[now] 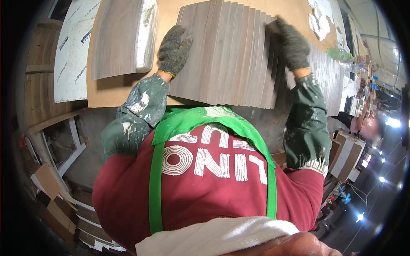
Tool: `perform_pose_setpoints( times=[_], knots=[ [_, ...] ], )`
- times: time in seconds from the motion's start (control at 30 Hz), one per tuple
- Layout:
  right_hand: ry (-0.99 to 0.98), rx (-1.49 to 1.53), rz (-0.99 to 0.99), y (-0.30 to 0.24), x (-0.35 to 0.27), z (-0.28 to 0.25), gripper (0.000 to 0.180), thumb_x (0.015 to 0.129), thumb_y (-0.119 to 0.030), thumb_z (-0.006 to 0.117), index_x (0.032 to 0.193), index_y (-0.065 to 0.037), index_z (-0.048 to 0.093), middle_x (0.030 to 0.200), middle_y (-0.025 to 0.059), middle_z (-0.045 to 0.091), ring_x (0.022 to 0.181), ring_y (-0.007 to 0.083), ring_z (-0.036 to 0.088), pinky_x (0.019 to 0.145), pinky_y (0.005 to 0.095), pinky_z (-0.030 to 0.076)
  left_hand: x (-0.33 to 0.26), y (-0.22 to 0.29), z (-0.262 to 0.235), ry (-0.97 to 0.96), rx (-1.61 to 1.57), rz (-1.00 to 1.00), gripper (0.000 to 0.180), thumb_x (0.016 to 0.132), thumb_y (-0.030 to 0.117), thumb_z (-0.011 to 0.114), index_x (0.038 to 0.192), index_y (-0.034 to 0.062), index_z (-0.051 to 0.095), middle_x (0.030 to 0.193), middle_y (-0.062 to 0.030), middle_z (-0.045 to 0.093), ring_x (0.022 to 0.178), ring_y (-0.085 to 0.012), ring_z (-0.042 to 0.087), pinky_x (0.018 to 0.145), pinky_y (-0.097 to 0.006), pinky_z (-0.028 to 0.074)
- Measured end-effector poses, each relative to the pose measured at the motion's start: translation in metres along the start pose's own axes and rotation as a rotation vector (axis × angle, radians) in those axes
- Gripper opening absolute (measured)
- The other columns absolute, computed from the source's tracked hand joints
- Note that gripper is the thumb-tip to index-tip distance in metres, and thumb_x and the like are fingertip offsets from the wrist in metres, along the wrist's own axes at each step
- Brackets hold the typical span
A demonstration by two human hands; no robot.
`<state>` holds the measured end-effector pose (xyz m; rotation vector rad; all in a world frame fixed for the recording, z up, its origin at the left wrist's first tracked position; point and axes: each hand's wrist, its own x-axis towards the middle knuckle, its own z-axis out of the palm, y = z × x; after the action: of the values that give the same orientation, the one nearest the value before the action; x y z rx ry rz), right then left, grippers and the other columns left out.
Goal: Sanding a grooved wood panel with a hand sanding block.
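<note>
Thin grey-brown wood-grain boards point(226, 55) lie fanned out in an overlapping row across the table in front of me. My left hand point(174, 49), in a dark knitted glove, is closed at the left edge of this row, its thumb side against the boards. At the right end of the fan is my right hand point(294, 46), gloved the same way and smeared by motion. Its fingers reach toward a dark, blurred board edge, and whether they grip it does not show clearly. Green sleeve covers with white stains are on both forearms.
Left of the fan stands a stack of similar boards point(117, 38) with pale wrapping along its side. More greyish boards point(326, 72) overlap at the right. White crumpled material point(319, 21) and a green plastic bottle point(338, 54) lie beyond. Another person point(368, 124) is at far right.
</note>
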<state>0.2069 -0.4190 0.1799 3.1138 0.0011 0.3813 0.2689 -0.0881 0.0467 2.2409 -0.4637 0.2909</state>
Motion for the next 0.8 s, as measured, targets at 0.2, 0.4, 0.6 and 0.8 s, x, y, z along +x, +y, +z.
perform_pose_setpoints(
  times=[0.2,0.4,0.6,0.8],
  knots=[
    [0.000,0.189,-0.145,-0.044,-0.043,-0.017,0.056,0.078,-0.020,0.067,0.131,-0.021,0.049,0.094,0.0083,0.063,0.083,0.0269,0.063,0.069,0.0388,0.051,0.008,0.003,0.001,-0.012,-0.041,0.007,0.041,0.087,0.025,0.060,0.120,0.0009,0.056,0.125,-0.0183,0.054,0.119,-0.0318,0.048,0.104,-0.039,0.034],
    [-0.189,0.229,0.063,-0.089,-0.120,-0.038,0.058,0.076,-0.020,0.067,0.132,-0.018,0.048,0.095,0.0101,0.062,0.080,0.0268,0.063,0.064,0.0384,0.050,0.007,0.000,0.006,-0.007,-0.031,0.004,0.043,0.086,0.028,0.061,0.119,0.0014,0.057,0.125,-0.0184,0.054,0.119,-0.0326,0.047,0.104,-0.040,0.034],
    [0.016,0.251,0.098,-0.087,-0.090,-0.028,0.055,0.078,-0.022,0.067,0.129,-0.013,0.049,0.104,0.0140,0.063,0.090,0.0301,0.062,0.076,0.0402,0.051,0.006,-0.002,0.005,-0.009,-0.011,0.044,0.041,0.088,0.026,0.059,0.120,0.0011,0.056,0.126,-0.0179,0.054,0.119,-0.0318,0.047,0.104,-0.039,0.034],
    [-0.174,0.325,0.029,-0.088,-0.120,-0.048,0.053,0.079,-0.016,0.065,0.129,-0.013,0.050,0.108,0.0111,0.064,0.092,0.0301,0.063,0.079,0.0400,0.051,0.002,-0.007,0.011,0.025,-0.017,0.041,0.041,0.087,0.026,0.060,0.119,0.0008,0.056,0.125,-0.0180,0.054,0.119,-0.0320,0.048,0.103,-0.039,0.034]
  ],
)
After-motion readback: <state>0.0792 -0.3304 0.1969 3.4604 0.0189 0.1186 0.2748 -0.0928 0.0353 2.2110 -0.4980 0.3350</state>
